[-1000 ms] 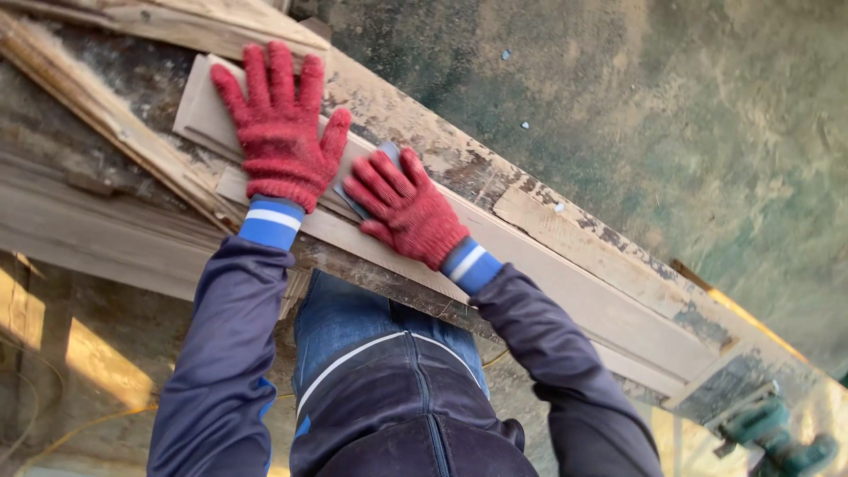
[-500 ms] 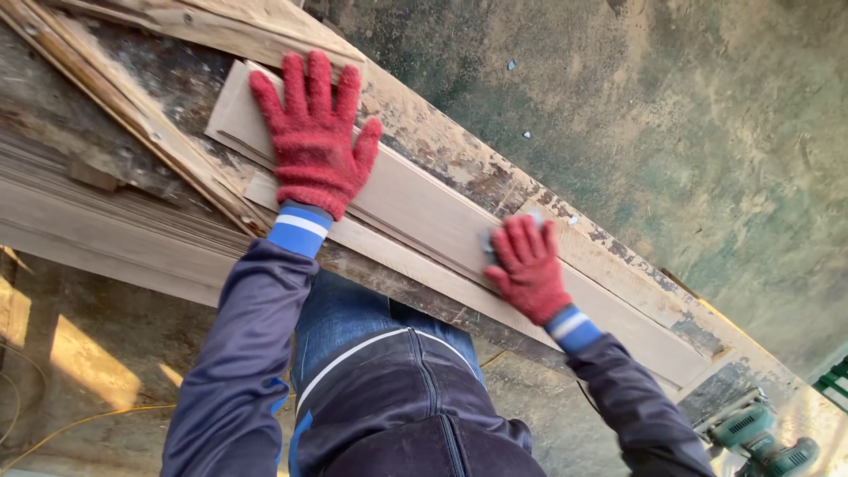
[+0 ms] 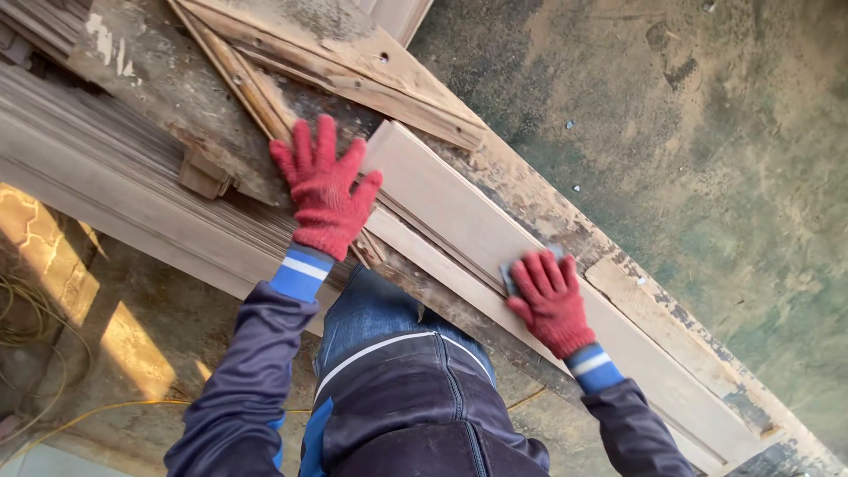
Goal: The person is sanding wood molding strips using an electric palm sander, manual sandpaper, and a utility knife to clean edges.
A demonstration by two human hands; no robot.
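Shifted off the board, left hand lies flat; right hand presses sandpaper.

Left hand: red knit glove, fingers spread, palm pressed flat, arm reaching forward in a dark blue sleeve. Right hand: same glove, fingers together and curled slightly, palm down, arm extended out to the right.
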